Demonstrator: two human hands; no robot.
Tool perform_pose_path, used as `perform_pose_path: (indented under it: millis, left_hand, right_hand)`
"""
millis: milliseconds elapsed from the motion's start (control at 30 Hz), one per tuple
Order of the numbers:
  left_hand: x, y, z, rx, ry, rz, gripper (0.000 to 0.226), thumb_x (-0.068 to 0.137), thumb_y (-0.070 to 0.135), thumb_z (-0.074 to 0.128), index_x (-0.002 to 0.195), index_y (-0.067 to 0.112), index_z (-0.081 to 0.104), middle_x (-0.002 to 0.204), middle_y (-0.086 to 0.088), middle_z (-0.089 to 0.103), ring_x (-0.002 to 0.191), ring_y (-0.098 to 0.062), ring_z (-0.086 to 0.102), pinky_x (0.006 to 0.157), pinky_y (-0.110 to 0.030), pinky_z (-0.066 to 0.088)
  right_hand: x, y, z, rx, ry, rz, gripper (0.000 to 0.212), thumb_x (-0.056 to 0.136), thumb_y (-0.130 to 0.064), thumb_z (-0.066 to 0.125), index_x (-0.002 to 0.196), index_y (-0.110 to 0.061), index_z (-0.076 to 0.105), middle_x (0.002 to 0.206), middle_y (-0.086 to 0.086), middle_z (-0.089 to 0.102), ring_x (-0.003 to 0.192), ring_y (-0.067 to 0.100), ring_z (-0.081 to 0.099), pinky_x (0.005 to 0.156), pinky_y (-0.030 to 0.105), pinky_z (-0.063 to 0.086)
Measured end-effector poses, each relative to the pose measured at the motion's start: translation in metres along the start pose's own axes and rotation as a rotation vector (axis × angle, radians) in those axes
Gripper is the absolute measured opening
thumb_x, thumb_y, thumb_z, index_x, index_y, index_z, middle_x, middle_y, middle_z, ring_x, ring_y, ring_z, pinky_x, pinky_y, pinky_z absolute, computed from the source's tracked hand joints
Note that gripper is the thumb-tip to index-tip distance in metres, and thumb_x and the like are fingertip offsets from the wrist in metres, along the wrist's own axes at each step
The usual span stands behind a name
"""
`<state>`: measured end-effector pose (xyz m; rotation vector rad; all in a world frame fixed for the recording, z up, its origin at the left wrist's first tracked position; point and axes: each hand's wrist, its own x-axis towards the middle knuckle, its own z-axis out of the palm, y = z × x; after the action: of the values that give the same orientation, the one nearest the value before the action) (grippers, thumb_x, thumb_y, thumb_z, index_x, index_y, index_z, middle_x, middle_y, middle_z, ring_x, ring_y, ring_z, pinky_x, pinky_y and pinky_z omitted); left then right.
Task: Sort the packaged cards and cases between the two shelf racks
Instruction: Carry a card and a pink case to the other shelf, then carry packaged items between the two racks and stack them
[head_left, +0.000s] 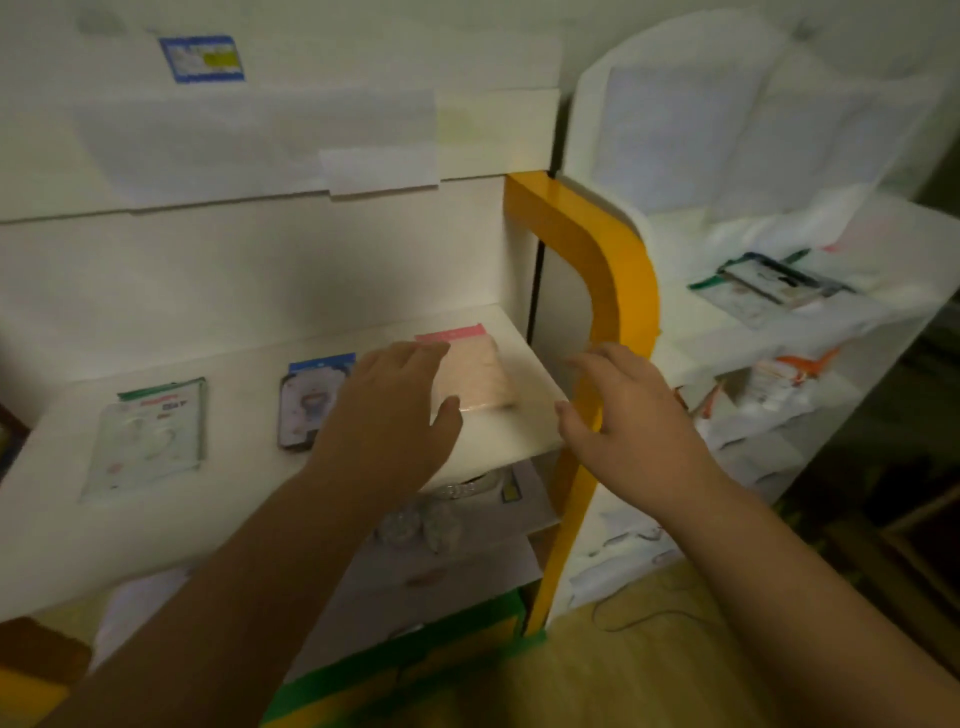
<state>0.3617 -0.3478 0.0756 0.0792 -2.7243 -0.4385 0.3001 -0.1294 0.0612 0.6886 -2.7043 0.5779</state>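
1. Landmark: the yellow post (597, 291) forms the right edge of the left rack and stands between the two racks.
2. White shelf (249, 499), to the left of the post, carries three packages lying flat in a row.
3. Pink-topped package (475, 371) lies nearest the post, close to the shelf's right end.
4. Blue-topped package (311, 400) lies next further left of the post; its right side is hidden by the left hand.
5. Green-topped package (150, 434) lies furthest from the post.
6. Left hand (387, 410) is palm down over the shelf, fingers straight and close together at the pink-topped package's left edge, thumb out along its lower edge. Whether it touches the package cannot be told.
7. Right hand (631, 410) is in front of the post, fingers loosely spread, holding nothing.
8. Right rack (904, 244), beyond the post, holds a dark-edged package (774, 283) on its upper shelf; blur hides detail.
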Motion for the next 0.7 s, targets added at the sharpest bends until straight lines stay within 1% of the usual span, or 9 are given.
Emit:
perform_pose_path:
  millis: [67, 133, 233, 333, 400, 500, 600, 700]
  left_hand:
    - [-0.003, 0.033, 0.01, -0.04, -0.005, 0.033, 0.055, 0.091, 0.032, 0.061, 0.141, 0.016, 0.046, 0.14, -0.007, 0.052, 0.129, -0.027, 0.045, 0.107, -0.038, 0.034]
    - [-0.006, 0.066, 0.02, -0.052, -0.023, 0.052, 0.057, 0.091, 0.034, 0.061, 0.143, 0.017, 0.044, 0.142, -0.006, 0.051, 0.131, -0.026, 0.043, 0.108, -0.038, 0.033]
    - [-0.01, 0.112, 0.033, -0.049, -0.006, 0.057, 0.055, 0.091, 0.039, 0.059, 0.141, 0.018, 0.046, 0.141, -0.006, 0.052, 0.132, -0.026, 0.044, 0.108, -0.039, 0.034]
    - [-0.01, 0.152, 0.043, -0.088, 0.008, 0.063, 0.05, 0.092, 0.038, 0.058, 0.136, 0.017, 0.05, 0.136, -0.007, 0.055, 0.127, -0.028, 0.047, 0.106, -0.04, 0.036]
    - [-0.008, 0.174, 0.051, -0.077, 0.009, 0.08, 0.053, 0.092, 0.04, 0.057, 0.139, 0.017, 0.047, 0.138, -0.007, 0.054, 0.128, -0.028, 0.045, 0.106, -0.04, 0.036]
    - [-0.005, 0.203, 0.063, -0.063, -0.022, 0.113, 0.057, 0.093, 0.042, 0.053, 0.144, 0.019, 0.041, 0.142, -0.005, 0.049, 0.132, -0.026, 0.04, 0.107, -0.038, 0.034]
    - [0.001, 0.227, 0.075, -0.068, -0.051, 0.131, 0.057, 0.093, 0.044, 0.052, 0.144, 0.02, 0.041, 0.144, -0.004, 0.047, 0.133, -0.024, 0.038, 0.107, -0.037, 0.034]
    - [0.014, 0.245, 0.088, -0.067, -0.059, 0.154, 0.055, 0.094, 0.043, 0.051, 0.143, 0.019, 0.042, 0.141, -0.003, 0.05, 0.13, -0.023, 0.041, 0.107, -0.038, 0.037]
  right_hand:
    - [-0.018, 0.023, -0.016, -0.01, -0.008, 0.008, 0.047, 0.092, -0.033, 0.061, 0.136, -0.017, 0.054, 0.133, 0.003, 0.053, 0.123, 0.023, 0.048, 0.092, 0.022, 0.031]
    - [-0.034, 0.046, -0.032, -0.005, -0.01, 0.023, 0.045, 0.093, -0.033, 0.06, 0.134, -0.017, 0.054, 0.13, 0.002, 0.053, 0.118, 0.022, 0.051, 0.09, 0.023, 0.034]
    - [-0.054, 0.077, -0.054, 0.0, 0.016, 0.048, 0.046, 0.093, -0.033, 0.058, 0.135, -0.016, 0.054, 0.132, 0.003, 0.053, 0.117, 0.022, 0.053, 0.097, 0.03, 0.043]
    - [-0.073, 0.106, -0.074, -0.019, 0.028, 0.064, 0.046, 0.092, -0.035, 0.056, 0.134, -0.015, 0.055, 0.13, 0.003, 0.053, 0.117, 0.022, 0.053, 0.098, 0.038, 0.048]
    - [-0.083, 0.125, -0.086, -0.027, 0.028, 0.094, 0.047, 0.092, -0.035, 0.056, 0.135, -0.016, 0.054, 0.131, 0.001, 0.052, 0.118, 0.02, 0.051, 0.1, 0.037, 0.047]
    - [-0.091, 0.148, -0.1, -0.023, 0.048, 0.121, 0.046, 0.092, -0.034, 0.057, 0.135, -0.016, 0.054, 0.132, 0.001, 0.052, 0.121, 0.02, 0.05, 0.104, 0.032, 0.043]
    - [-0.094, 0.166, -0.108, -0.038, 0.067, 0.152, 0.047, 0.093, -0.033, 0.058, 0.136, -0.016, 0.053, 0.137, 0.002, 0.051, 0.127, 0.02, 0.046, 0.106, 0.025, 0.034]
    - [-0.091, 0.181, -0.113, -0.058, 0.067, 0.173, 0.048, 0.093, -0.035, 0.057, 0.138, -0.016, 0.053, 0.137, 0.003, 0.052, 0.127, 0.021, 0.047, 0.106, 0.029, 0.037]
